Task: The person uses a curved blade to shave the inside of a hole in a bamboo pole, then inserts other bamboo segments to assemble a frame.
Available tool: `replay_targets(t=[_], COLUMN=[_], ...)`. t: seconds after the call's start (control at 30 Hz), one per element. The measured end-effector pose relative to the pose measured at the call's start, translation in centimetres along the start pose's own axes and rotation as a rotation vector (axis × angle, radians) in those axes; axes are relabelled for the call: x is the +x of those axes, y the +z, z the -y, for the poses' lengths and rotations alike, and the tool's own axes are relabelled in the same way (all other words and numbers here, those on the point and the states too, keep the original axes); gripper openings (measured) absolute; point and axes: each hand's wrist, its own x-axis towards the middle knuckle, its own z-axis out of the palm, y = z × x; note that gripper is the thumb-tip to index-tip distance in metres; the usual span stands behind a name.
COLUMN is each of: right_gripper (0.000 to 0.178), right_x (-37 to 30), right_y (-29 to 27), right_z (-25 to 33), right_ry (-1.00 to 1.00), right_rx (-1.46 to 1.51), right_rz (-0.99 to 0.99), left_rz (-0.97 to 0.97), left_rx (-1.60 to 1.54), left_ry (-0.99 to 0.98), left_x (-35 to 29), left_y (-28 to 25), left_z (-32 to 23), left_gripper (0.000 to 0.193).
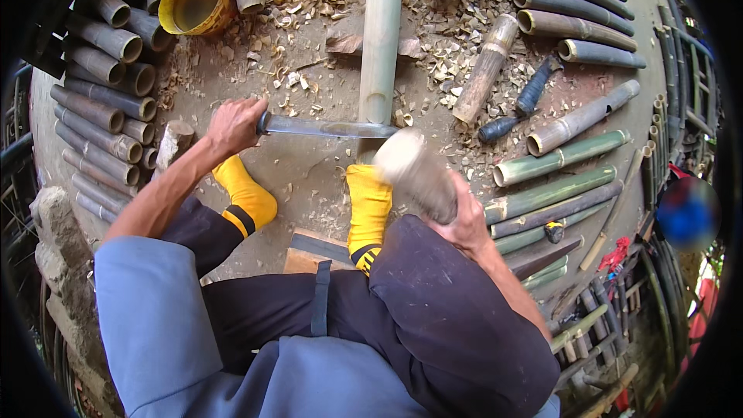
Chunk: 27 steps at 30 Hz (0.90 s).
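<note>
My left hand point(236, 125) is closed round the dark handle of a long knife point(329, 128). Its blade reaches sideways to the right, across the near end of a pale green bamboo pole point(381, 46); whether it has cut in, I cannot tell. In my right hand point(464, 220) is a thick wooden mallet point(418, 174), smeared by motion. The mallet's pale end is close to the tip of the knife; contact between them is unclear. A reddish block point(344, 42) lies under the pole.
Cut bamboo tubes point(97, 112) are stacked at the left, and more bamboo pieces point(565, 156) line the right. A yellow bucket point(197, 0) holds liquid. Wood chips point(309, 0) litter the ground. My yellow-socked feet point(246, 192) flank the work. A tape measure point(554, 231) lies at right.
</note>
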Motion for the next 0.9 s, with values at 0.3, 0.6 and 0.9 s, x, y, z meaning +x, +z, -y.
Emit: replay_targets(t=[0.3,0.6,0.9], right_gripper=[0.091,0.074,0.082], right_x=[6.0,7.7,9.1], right_y=[-1.1,-1.0,-1.4], right_z=[1.3,2.7,2.9], right_ry=[-0.534,-0.522,-0.434], right_rx=[-0.376,-0.24,-0.268], right_rz=[0.49,0.452,0.542], left_rz=[0.051,-0.027,-0.065], left_rx=[0.058,0.061,0.013], left_ry=[0.01,0.052,0.044], left_x=[1.5,1.6,2.5], left_y=[0.1,1.3,0.5], left_z=[0.9,1.4,0.7], left_gripper=[0.025,0.024,0.022])
